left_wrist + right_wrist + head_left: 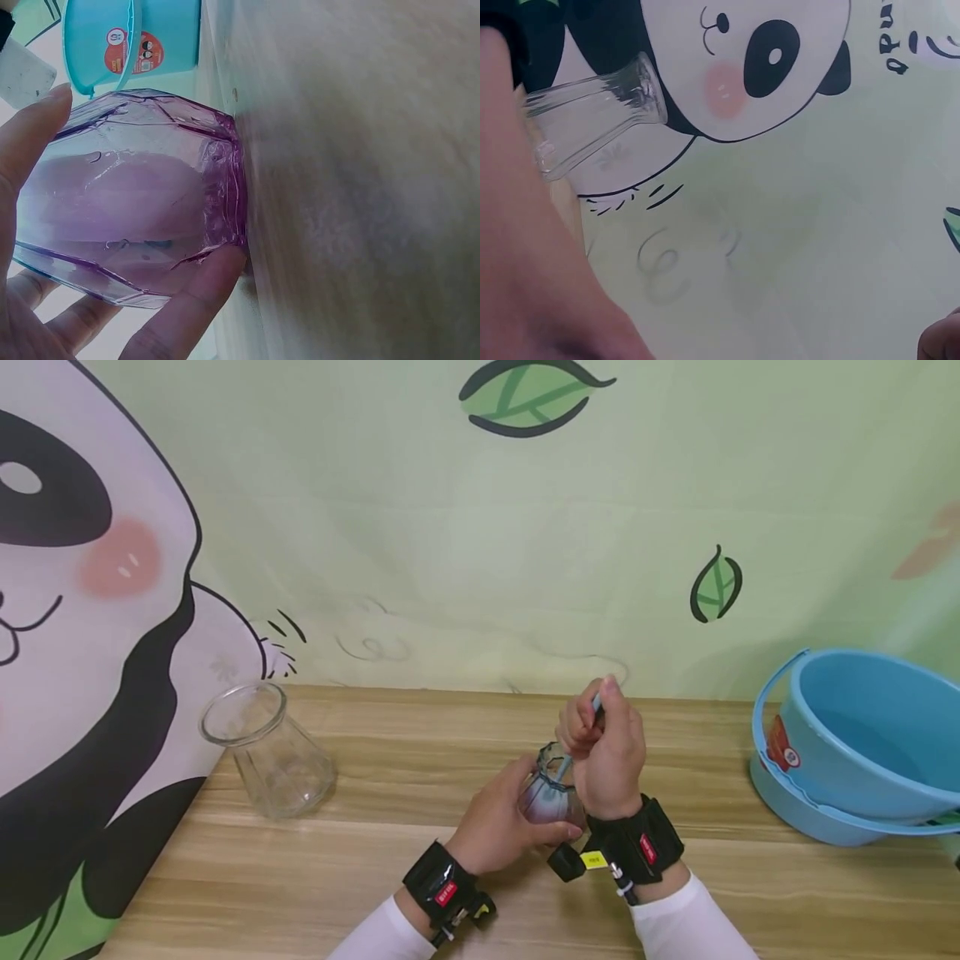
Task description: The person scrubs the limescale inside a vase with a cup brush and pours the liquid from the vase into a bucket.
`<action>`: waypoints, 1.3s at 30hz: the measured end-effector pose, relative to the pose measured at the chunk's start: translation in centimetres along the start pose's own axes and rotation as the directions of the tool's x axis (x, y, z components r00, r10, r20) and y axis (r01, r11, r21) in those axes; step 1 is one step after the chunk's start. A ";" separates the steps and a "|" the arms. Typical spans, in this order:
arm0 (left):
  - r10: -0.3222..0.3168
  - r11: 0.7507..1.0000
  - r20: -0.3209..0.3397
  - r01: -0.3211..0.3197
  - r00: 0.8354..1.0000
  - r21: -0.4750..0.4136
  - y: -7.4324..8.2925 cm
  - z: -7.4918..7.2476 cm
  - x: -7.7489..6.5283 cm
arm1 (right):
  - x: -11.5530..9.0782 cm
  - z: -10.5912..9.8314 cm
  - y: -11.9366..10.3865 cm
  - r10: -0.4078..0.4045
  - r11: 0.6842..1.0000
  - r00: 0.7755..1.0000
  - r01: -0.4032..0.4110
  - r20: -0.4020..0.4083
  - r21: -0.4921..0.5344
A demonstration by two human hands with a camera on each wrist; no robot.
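Note:
My left hand point(502, 814) grips a faceted glass vase point(543, 802), bluish at the rim and purple toward the base. In the left wrist view the vase point(127, 202) lies within the curve of fingers and thumb, its base close to the tabletop. A pale, rounded mass point(127, 191) shows through its wall; what it is cannot be told. My right hand point(611, 760) is curled round a slim light blue handle point(564, 767) that slants down into the mouth of the vase. The handle's lower end is hidden.
A clear glass jar point(288, 777) with a wide rim stands at left on the wooden table point(360, 877). Stacked light blue buckets point(817, 810) are at right. A green cloth backdrop point(420, 527) with a panda print hangs behind the table.

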State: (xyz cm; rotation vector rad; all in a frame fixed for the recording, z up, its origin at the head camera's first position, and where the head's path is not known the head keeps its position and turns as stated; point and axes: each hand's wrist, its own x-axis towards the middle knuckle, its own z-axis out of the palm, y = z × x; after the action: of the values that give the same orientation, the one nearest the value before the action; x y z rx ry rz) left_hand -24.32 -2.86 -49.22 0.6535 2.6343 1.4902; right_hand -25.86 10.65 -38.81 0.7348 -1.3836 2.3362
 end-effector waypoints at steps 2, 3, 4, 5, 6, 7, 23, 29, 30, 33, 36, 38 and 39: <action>-0.002 1.000 0.007 0.002 1.000 -0.007 0.0 0.0 0.0 | -0.1 0.1 0.2 0.021 0.999 1.000 -0.021 0.005 -0.029; -0.002 1.000 0.010 0.002 1.000 -0.010 0.0 0.0 0.0 | -0.1 0.2 0.3 0.029 0.999 1.000 -0.029 0.009 -0.041; -0.002 1.000 0.012 0.002 1.000 -0.013 0.0 0.0 0.0 | -0.2 0.2 0.3 0.035 0.998 0.999 -0.034 0.015 -0.055; -0.002 1.000 0.013 0.003 1.000 -0.016 0.0 0.0 0.0 | -0.2 0.2 0.4 0.039 0.997 0.999 -0.038 0.022 -0.068; -0.003 1.000 0.015 0.004 1.000 -0.019 0.0 0.0 0.0 | -0.1 0.2 0.4 0.042 0.996 0.999 -0.040 0.030 -0.079; -0.004 1.000 0.016 0.004 1.000 -0.021 0.0 0.0 0.0 | -0.1 0.3 0.4 0.047 0.996 0.998 -0.044 0.037 -0.084; 0.015 1.000 0.004 -0.015 1.000 -0.006 0.0 -0.1 0.1 | 0.3 -0.4 -0.2 0.184 0.967 0.979 -0.164 0.091 -0.195; 0.005 1.000 0.008 -0.005 1.000 -0.019 0.0 -0.1 0.0 | 0.3 -0.6 -0.5 0.215 0.957 0.973 -0.193 0.081 -0.218; 0.005 1.000 0.007 -0.005 1.000 -0.019 0.1 -0.1 0.0 | 0.4 -0.6 -0.5 0.210 0.958 0.974 -0.188 0.081 -0.217; 0.007 1.000 0.003 -0.007 1.000 -0.015 0.2 -0.2 0.0 | 0.4 -0.6 -0.6 0.179 0.965 0.980 -0.158 0.082 -0.207; 0.012 1.000 -0.001 -0.012 1.000 -0.009 0.2 -0.2 0.0 | 0.4 -0.5 -1.0 0.134 0.975 0.988 -0.117 0.081 -0.189; 0.016 1.000 -0.003 -0.016 1.000 -0.005 0.3 -0.1 0.0 | 0.5 -0.5 -1.3 0.100 0.981 0.992 -0.085 0.080 -0.174; 0.020 1.000 -0.005 -0.020 1.000 -0.002 0.3 -0.1 0.0 | 0.5 -0.5 -1.5 0.082 0.984 0.993 -0.068 0.080 -0.164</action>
State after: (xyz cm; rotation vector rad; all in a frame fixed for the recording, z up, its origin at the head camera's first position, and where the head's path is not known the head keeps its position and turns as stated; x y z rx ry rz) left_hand -24.27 -2.82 -48.95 0.6782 2.6379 1.5010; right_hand -25.57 11.79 -37.64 0.7565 -1.6420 2.2382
